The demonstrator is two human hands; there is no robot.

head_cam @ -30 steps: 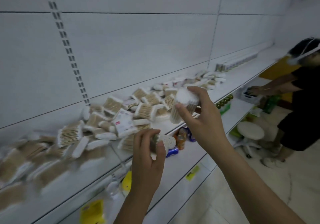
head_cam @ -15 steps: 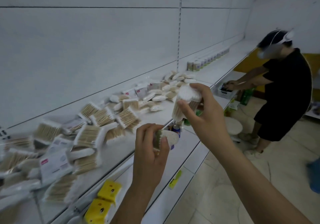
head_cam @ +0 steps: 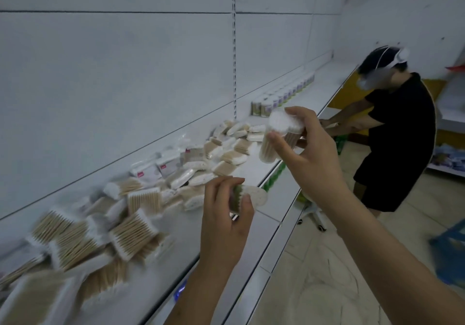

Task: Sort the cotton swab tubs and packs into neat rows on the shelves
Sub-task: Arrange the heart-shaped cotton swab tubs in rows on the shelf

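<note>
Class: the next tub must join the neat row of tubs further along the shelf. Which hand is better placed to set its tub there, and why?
Probably the right hand. Its tall tub is already raised close to the row of tubs, while the left hand holds its tub lower and further from the row.

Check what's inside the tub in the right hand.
The clear tub in the right hand is packed with upright wooden-stemmed cotton swabs, white tips filling the top. Thumb and fingers cover part of its wall, so the middle of the stems is hidden.
</note>
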